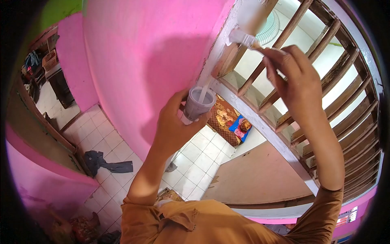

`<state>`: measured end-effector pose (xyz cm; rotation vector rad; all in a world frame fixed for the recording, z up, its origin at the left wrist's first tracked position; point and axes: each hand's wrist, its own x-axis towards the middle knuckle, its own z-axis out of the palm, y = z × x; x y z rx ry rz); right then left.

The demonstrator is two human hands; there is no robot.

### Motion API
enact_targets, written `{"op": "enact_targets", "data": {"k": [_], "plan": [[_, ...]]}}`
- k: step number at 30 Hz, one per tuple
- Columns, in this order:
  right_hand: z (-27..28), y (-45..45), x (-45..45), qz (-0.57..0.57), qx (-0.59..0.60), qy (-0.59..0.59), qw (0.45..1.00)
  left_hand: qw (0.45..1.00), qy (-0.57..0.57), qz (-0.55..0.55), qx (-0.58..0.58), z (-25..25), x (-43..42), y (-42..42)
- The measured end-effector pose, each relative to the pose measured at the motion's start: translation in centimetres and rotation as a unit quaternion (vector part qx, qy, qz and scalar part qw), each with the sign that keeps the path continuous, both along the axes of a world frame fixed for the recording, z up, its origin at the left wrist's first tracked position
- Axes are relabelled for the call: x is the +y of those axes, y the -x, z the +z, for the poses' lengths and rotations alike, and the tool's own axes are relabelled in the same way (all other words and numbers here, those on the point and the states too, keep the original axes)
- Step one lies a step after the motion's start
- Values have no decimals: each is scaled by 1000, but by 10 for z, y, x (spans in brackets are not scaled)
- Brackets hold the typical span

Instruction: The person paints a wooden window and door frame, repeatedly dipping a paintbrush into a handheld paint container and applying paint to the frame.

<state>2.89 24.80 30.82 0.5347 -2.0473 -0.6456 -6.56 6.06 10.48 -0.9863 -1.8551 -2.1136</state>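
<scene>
My left hand (172, 122) is wrapped round a clear plastic cup (197, 107) with greyish-white paint inside. A pale flat stick (204, 90) leans up out of the cup. Raised to the upper right, my right hand (294, 73) grips the handle of a paintbrush (245, 39). Its white-coated bristles rest against the edge of the wooden frame (221, 51), beside the pink wall. White paint covers the frame's lower rail (252, 107) unevenly, while the slats (302, 36) beside my right hand are bare brown wood.
The pink wall (122, 61) curves along the left. Through the opening show a fan (268, 30) and a brown flowered mat (223, 118). Dark cloth (107, 162) lies on the white floor tiles (193, 154) below. A wooden panel (252, 175) stands beneath the rail.
</scene>
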Motion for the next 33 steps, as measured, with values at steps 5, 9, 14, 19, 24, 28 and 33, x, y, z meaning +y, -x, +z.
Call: {"op": "enact_targets", "data": {"k": [5, 9, 14, 19, 24, 28, 33], "plan": [[6, -3, -7, 14, 24, 8, 1000, 999, 38, 24, 9, -14, -12, -10], [-22, -3, -8, 4, -55, -20, 998, 999, 33, 18, 0, -27, -21, -16], [-19, -2, -9, 3, -90, -23, 996, 1000, 19, 20, -10, -41, -28, -21], [14, -3, -12, 5, 39, 4, 999, 1000, 12, 26, 2, -49, -33, -27], [-24, 0, -20, 24, -58, -33, 998, 999, 22, 27, -7, -56, -38, -32], [-35, 1, -12, 9, -92, -37, 995, 999, 33, 25, -1, -58, -45, -35], [-13, -3, -13, -7, -1, -29, 1000, 999, 31, 20, -16, -66, -47, -36]]}}
